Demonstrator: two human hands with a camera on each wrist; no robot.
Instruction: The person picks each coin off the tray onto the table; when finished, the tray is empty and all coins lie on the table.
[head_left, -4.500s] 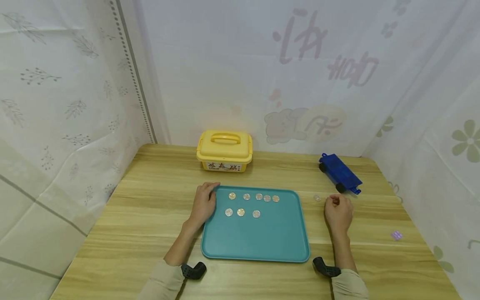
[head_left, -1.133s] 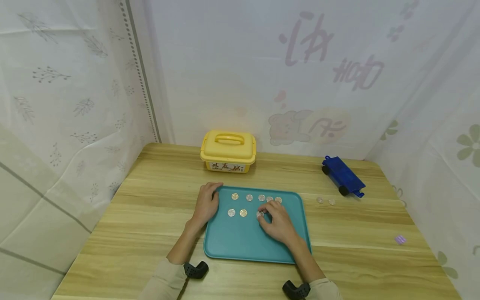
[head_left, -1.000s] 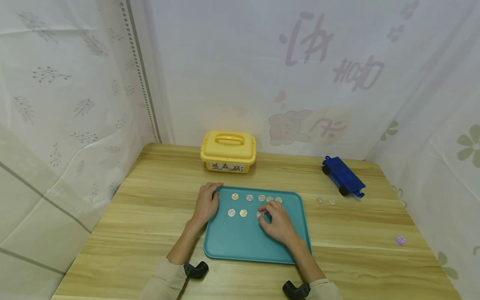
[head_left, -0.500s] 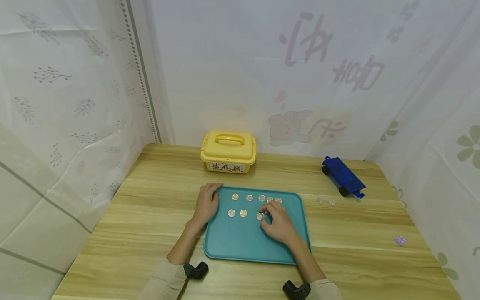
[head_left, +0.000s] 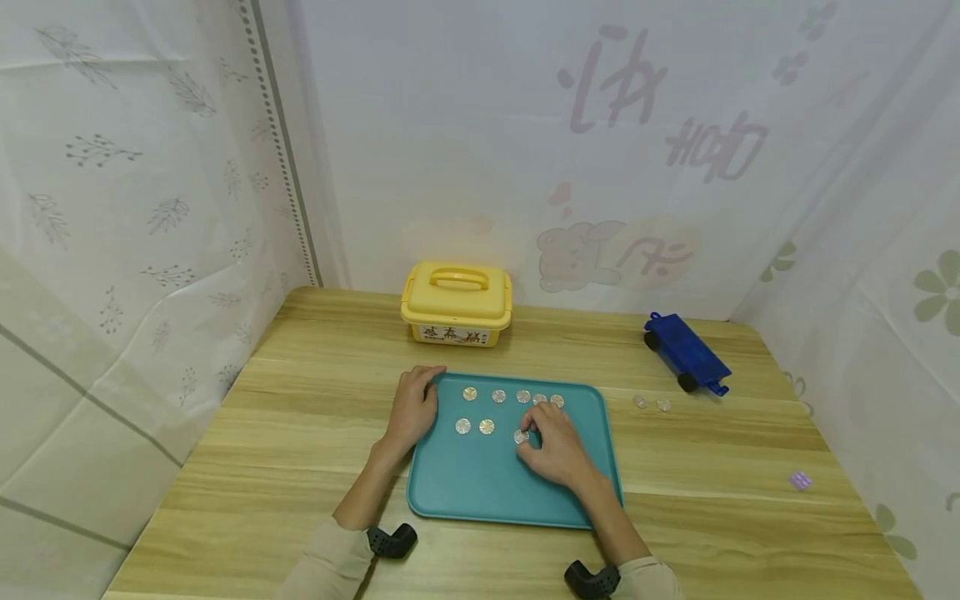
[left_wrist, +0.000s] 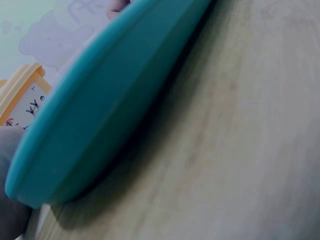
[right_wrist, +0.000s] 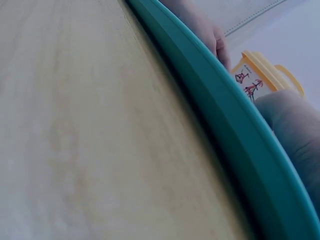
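Note:
In the head view, my left hand (head_left: 414, 408) rests at the far left corner of a teal tray (head_left: 495, 483), its fingers reaching toward the back edge. My right hand (head_left: 557, 446) is over the tray's right half, thumb and forefinger pinching at a silvery round coin (head_left: 521, 436). To its left in that row lie a gold coin (head_left: 487, 427) and another silver one (head_left: 462, 426). Several more coins form a back row, from a gold coin (head_left: 470, 393) to one close above the right knuckles (head_left: 557, 401). The wrist views mostly show the tray's outer wall (left_wrist: 110, 100).
Behind the tray stands a yellow lidded box (head_left: 456, 304) with a handle. A blue wheeled toy trailer (head_left: 688, 354) sits at the back right, with two clear discs (head_left: 640, 401) before it. A small purple block (head_left: 800, 481) lies near the right edge of the wooden table (head_left: 712, 517).
Since 4.5 seconds ago my right hand has moved left from the table onto the tray. Over the last second the coin at its fingertips has slid slightly nearer me. My left hand has stayed put.

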